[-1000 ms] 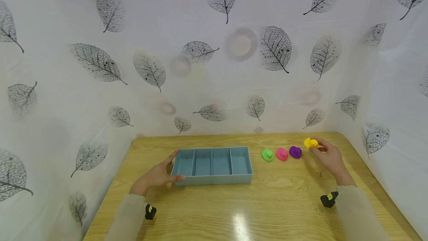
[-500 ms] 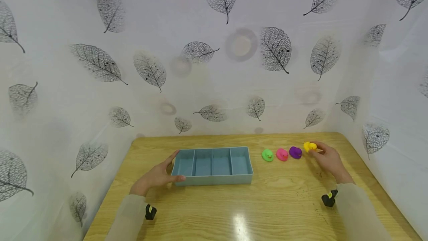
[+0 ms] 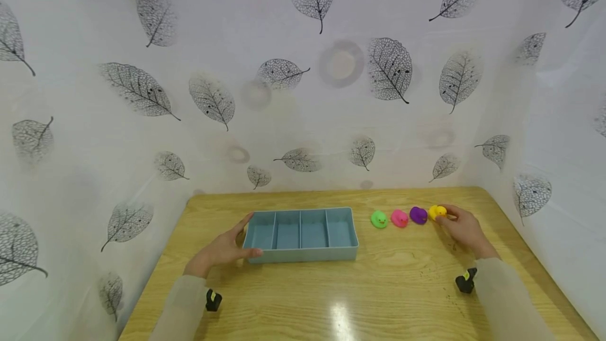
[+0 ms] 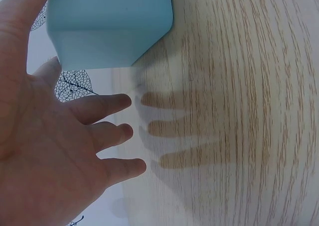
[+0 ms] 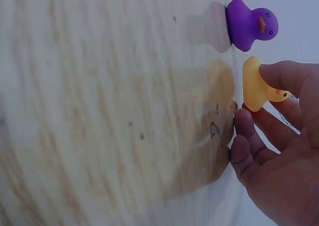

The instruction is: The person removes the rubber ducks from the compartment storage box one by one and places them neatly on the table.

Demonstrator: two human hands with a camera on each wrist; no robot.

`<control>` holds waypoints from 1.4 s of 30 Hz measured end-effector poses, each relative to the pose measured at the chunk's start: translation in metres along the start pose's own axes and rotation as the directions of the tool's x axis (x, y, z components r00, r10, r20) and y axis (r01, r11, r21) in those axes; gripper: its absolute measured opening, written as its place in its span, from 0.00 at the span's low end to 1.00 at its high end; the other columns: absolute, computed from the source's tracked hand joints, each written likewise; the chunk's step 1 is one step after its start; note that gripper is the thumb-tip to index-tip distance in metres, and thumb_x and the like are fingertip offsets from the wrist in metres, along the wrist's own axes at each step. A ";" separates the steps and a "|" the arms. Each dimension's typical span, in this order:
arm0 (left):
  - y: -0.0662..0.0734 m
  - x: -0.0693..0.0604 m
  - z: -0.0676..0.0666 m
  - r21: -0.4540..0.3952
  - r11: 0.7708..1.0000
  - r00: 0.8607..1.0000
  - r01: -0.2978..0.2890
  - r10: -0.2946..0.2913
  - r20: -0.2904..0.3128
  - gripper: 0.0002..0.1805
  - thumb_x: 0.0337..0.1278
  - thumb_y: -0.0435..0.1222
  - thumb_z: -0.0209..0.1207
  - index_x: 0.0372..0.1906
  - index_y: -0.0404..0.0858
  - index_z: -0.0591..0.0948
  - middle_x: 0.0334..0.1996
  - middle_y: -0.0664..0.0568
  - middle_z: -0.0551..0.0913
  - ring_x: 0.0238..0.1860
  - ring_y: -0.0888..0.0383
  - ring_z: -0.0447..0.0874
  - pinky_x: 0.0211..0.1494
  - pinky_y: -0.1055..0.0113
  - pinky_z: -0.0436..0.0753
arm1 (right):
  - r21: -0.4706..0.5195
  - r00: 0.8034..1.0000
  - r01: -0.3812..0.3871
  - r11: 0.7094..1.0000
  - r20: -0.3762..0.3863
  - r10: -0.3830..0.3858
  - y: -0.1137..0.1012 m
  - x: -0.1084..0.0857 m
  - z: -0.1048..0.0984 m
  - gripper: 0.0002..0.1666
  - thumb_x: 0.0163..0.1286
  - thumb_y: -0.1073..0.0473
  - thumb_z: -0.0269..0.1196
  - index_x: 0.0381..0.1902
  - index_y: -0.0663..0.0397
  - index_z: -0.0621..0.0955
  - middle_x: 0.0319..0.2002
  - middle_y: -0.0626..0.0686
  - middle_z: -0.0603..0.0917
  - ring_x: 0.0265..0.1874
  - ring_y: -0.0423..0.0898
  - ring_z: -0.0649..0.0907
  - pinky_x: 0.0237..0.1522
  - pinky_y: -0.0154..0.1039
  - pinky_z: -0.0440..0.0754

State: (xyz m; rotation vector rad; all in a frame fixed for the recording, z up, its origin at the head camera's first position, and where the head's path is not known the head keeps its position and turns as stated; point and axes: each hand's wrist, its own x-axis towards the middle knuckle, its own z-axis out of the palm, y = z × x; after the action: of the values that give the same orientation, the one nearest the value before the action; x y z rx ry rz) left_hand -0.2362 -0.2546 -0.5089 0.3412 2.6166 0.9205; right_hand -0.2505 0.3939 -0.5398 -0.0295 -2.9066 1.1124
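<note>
At the left end of a blue-grey divided box (image 3: 303,254), my left hand (image 3: 220,250) grips the end between thumb and index finger; in the left wrist view its other fingers (image 4: 102,106) extend beside the box wall. My right hand (image 3: 466,230) pinches a yellow rubber duck (image 3: 436,211) between thumb and fingers. In the right wrist view this yellow duck (image 5: 254,86) is very close to the tabletop; contact is hard to tell. Just left of it sits a purple rubber duck (image 3: 418,216), then a pink one (image 3: 400,219) and a green one (image 3: 379,219), in a row.
The wooden table (image 3: 303,304) carries the box near its middle and the ducks to the right. A whitish sheet with leaf prints (image 3: 390,70) surrounds the table at the back and sides. Small black devices (image 3: 466,280) are worn at both wrists.
My right hand has lowered the yellow duck toward the table and shifted it slightly left, up close to the purple duck. The left hand and the box stay where they were.
</note>
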 end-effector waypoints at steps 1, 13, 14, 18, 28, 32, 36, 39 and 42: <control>0.000 0.000 0.000 0.002 1.000 1.000 -0.003 0.003 -0.002 0.65 0.55 0.64 0.72 0.87 0.61 0.42 0.83 0.31 0.54 0.78 0.24 0.60 0.73 0.25 0.66 | -0.001 1.000 0.000 1.000 0.002 0.000 0.000 0.000 0.000 0.34 0.83 0.51 0.58 0.72 0.75 0.71 0.67 0.82 0.73 0.60 0.79 0.79 0.59 0.69 0.81; 0.002 0.000 -0.001 0.000 1.000 1.000 -0.001 0.001 0.005 0.64 0.56 0.63 0.72 0.87 0.60 0.41 0.83 0.31 0.53 0.78 0.24 0.60 0.73 0.25 0.66 | -0.029 1.000 -0.005 1.000 0.018 0.005 0.004 0.003 0.001 0.33 0.80 0.54 0.62 0.71 0.73 0.72 0.64 0.80 0.76 0.57 0.75 0.82 0.54 0.66 0.84; 0.003 0.000 -0.001 0.002 1.000 1.000 -0.001 0.001 0.007 0.64 0.56 0.63 0.72 0.87 0.60 0.41 0.83 0.31 0.53 0.78 0.24 0.60 0.73 0.25 0.66 | -0.025 1.000 -0.007 1.000 0.018 0.007 0.005 0.004 0.001 0.33 0.80 0.54 0.62 0.72 0.73 0.72 0.65 0.80 0.76 0.57 0.75 0.81 0.55 0.66 0.83; 0.004 0.000 -0.001 0.013 1.000 1.000 0.003 -0.003 0.008 0.64 0.56 0.63 0.71 0.87 0.60 0.41 0.83 0.31 0.53 0.78 0.23 0.60 0.73 0.25 0.67 | -0.004 1.000 -0.013 1.000 0.009 0.013 0.007 0.005 0.003 0.34 0.80 0.53 0.61 0.73 0.72 0.71 0.66 0.80 0.75 0.60 0.77 0.79 0.59 0.71 0.79; 0.004 -0.001 -0.002 0.016 1.000 1.000 0.009 -0.009 0.012 0.65 0.56 0.63 0.72 0.88 0.58 0.42 0.82 0.29 0.54 0.77 0.23 0.61 0.72 0.25 0.68 | -0.027 0.999 0.006 1.000 -0.042 -0.007 0.008 0.004 0.004 0.34 0.79 0.53 0.62 0.71 0.73 0.72 0.64 0.81 0.77 0.59 0.79 0.79 0.60 0.73 0.78; 0.004 -0.001 -0.002 0.011 1.000 1.000 0.006 -0.006 0.020 0.64 0.57 0.62 0.71 0.87 0.59 0.41 0.82 0.28 0.55 0.76 0.22 0.63 0.71 0.25 0.69 | -0.042 0.999 0.003 0.999 -0.048 -0.005 0.009 0.004 0.004 0.34 0.79 0.52 0.62 0.71 0.73 0.73 0.62 0.81 0.78 0.57 0.77 0.81 0.58 0.72 0.80; 0.004 -0.001 -0.002 0.006 1.000 1.000 0.004 -0.004 0.020 0.64 0.57 0.62 0.72 0.87 0.59 0.41 0.82 0.27 0.54 0.75 0.22 0.64 0.71 0.26 0.70 | -0.045 0.998 0.006 0.999 -0.055 -0.008 0.009 0.003 0.004 0.34 0.79 0.52 0.62 0.71 0.73 0.72 0.61 0.81 0.79 0.54 0.75 0.83 0.56 0.71 0.80; 0.004 -0.001 -0.002 0.007 1.000 1.000 0.002 -0.002 0.019 0.64 0.57 0.62 0.71 0.87 0.59 0.41 0.82 0.27 0.54 0.76 0.22 0.63 0.71 0.25 0.70 | -0.032 0.998 0.008 0.999 -0.060 -0.009 0.008 0.001 0.004 0.34 0.79 0.52 0.63 0.71 0.73 0.72 0.61 0.80 0.79 0.54 0.75 0.83 0.55 0.69 0.82; 0.005 -0.001 -0.003 0.012 1.000 1.000 0.002 -0.002 0.019 0.64 0.57 0.62 0.71 0.88 0.58 0.41 0.82 0.28 0.54 0.76 0.22 0.62 0.71 0.25 0.69 | -0.014 0.999 -0.009 1.000 -0.053 0.008 0.006 -0.003 0.003 0.36 0.77 0.52 0.64 0.72 0.71 0.72 0.62 0.80 0.79 0.54 0.72 0.84 0.49 0.56 0.87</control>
State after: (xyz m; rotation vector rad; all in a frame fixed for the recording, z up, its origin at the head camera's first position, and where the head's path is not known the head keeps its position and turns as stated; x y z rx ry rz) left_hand -0.2359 -0.2531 -0.5037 0.3490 2.6052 0.8971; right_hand -0.2474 0.3964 -0.5457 -0.0705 -2.8706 1.0757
